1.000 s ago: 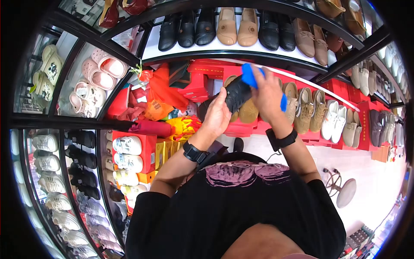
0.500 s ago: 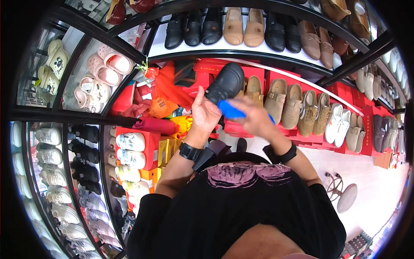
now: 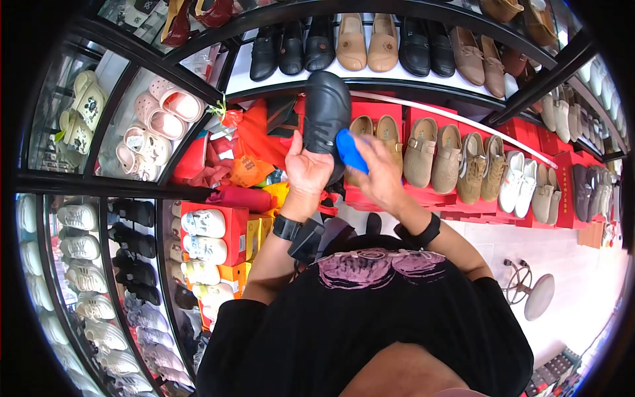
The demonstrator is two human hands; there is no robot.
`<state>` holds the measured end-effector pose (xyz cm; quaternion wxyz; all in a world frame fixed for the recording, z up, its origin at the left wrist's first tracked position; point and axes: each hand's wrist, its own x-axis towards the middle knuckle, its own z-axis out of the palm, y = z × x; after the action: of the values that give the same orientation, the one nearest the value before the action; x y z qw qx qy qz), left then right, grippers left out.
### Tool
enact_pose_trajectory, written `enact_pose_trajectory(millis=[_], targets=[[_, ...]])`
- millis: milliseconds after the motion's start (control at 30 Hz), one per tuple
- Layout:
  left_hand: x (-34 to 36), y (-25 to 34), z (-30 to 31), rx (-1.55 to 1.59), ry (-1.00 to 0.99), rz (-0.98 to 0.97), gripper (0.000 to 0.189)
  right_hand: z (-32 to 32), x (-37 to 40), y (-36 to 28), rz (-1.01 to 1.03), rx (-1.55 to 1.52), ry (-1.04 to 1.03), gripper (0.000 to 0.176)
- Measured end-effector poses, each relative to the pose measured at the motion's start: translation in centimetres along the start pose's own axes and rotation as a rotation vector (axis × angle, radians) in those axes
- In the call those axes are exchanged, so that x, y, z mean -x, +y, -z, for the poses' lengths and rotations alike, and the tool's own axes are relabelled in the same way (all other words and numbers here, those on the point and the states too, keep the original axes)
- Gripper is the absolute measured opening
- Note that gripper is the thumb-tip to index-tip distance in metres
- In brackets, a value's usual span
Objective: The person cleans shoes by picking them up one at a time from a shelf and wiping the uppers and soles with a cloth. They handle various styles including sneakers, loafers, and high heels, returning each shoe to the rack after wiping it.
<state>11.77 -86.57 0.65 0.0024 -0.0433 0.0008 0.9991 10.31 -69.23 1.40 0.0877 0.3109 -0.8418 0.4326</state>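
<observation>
A black lace-up shoe [image 3: 327,106] is held up in front of me, toe pointing away and its laced upper facing me. My left hand [image 3: 308,169] grips it near the heel end, palm showing, with most fingers hidden behind the shoe. In my right hand [image 3: 381,173] is a blue cloth [image 3: 350,151], bunched under the fingers. It lies against the right side of the shoe, close to the laces.
Behind the shoe, a shelf [image 3: 264,82] carries black and tan shoes. Tan clogs [image 3: 421,153] stand on red boxes to the right. Orange and red bags [image 3: 251,149] lie to the left. A round stool [image 3: 539,298] is on the floor at right.
The shoe has turned from slanting rightward to nearly upright and shifted a little left. My right hand and the blue cloth have moved slightly left, now along the shoe's side.
</observation>
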Motion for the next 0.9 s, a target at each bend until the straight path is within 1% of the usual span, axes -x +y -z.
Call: enact_pose_trajectory(millis=[33,100,167,200,233,267,300,367,400,433,467,500,533,600,667,733,767,833,867,900], targets=[[-0.1,0.4,-0.2,0.0,0.0,0.0,0.046,-0.4,0.7,-0.4,-0.033,-0.1,-0.048,0.065],[-0.3,1.2,-1.0,0.067,-0.054,-0.072,0.044,-0.8,2.1,-0.6,-0.027,-0.102,-0.181,0.062],[-0.1,1.8,-2.0,0.042,-0.026,-0.094,0.042,-1.6,2.8,-0.3,-0.092,-0.269,-0.253,0.054],[0.1,2.0,-2.3,0.086,-0.045,-0.086,0.042,-1.8,2.8,0.0,-0.089,-0.271,-0.255,0.054],[0.2,2.3,-2.6,0.128,-0.065,-0.076,0.041,-2.0,2.5,0.4,-0.305,-0.567,-0.451,0.05],[0.3,2.7,-2.8,0.186,-0.023,-0.047,0.04,-2.2,2.2,0.6,-0.526,-0.864,-0.643,0.046],[0.5,2.5,-3.4,0.184,-0.023,-0.047,0.04,-2.6,2.0,0.8,-0.526,-0.866,-0.642,0.046],[0.9,1.8,-4.7,0.236,0.029,-0.003,0.04,-3.5,1.5,0.8,-1.073,-1.436,-0.605,0.043],[1.1,1.3,-5.2,0.236,0.032,-0.004,0.04,-3.9,1.1,0.9,-1.079,-1.649,-0.585,0.033],[1.4,0.7,-5.6,0.171,0.024,0.004,0.041,-4.4,0.8,1.4,-1.081,-1.651,-0.588,0.033],[1.5,0.4,-5.8,0.107,0.017,0.011,0.041,-5.0,0.7,2.1,-1.124,-1.833,-0.644,0.03],[1.6,0.4,-5.7,0.107,0.019,0.006,0.041,-5.0,0.4,1.9,-1.164,-2.017,-0.7,0.029],[1.7,0.6,-5.6,0.083,0.029,-0.014,0.042,-5.1,0.6,1.4,-1.235,-2.012,-0.636,0.031],[1.7,1.0,-5.3,0.062,0.035,-0.035,0.043,-4.6,0.5,0.7,-1.269,-1.979,-0.624,0.032],[1.8,1.9,-4.5,-0.066,0.152,-0.163,0.042,-3.6,0.1,0.0,-1.305,-1.948,-0.609,0.032],[2.4,2.6,-3.8,-0.085,0.135,-0.162,0.042,-1.4,-1.0,-0.4,-1.199,-1.878,-0.667,0.037],[2.8,3.0,-3.4,-0.104,0.118,-0.157,0.042,-0.2,-1.6,-0.5,-1.197,-1.877,-0.668,0.037],[3.7,3.9,-2.0,-0.075,0.088,-0.123,0.044,1.7,-2.7,0.0,-1.003,-1.72,-0.445,0.037],[4.1,4.2,-1.0,-0.025,0.033,-0.082,0.045,1.1,-2.9,1.4,-0.954,-1.612,-0.381,0.039],[4.5,4.5,-0.2,0.025,-0.019,-0.039,0.046,0.1,-3.1,2.3,-0.957,-1.612,-0.38,0.039]])
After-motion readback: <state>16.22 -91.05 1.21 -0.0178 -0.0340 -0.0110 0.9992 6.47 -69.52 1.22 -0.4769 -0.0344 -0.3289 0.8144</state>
